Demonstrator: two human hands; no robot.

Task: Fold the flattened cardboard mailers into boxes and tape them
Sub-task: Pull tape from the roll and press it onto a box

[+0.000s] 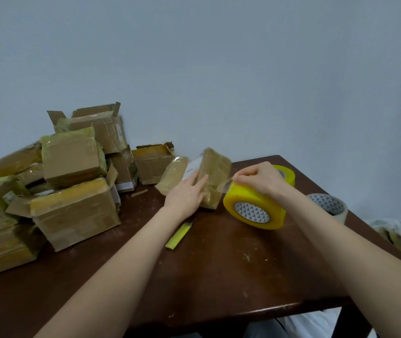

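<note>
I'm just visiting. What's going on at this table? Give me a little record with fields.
Left hand: flat fingers press the small box
Right hand: grips the yellow tape roll, tape stretched to the box
Knife: yellow, lies on the table near the left wrist
Spare rolls: second yellow roll and clear roll, right side
Pile: taped boxes, left side

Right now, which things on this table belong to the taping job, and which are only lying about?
In use: left hand flat on the small box; right hand holding the yellow tape roll.
Lying about: yellow cutter, clear tape roll, second yellow roll, pile of taped boxes.
</note>
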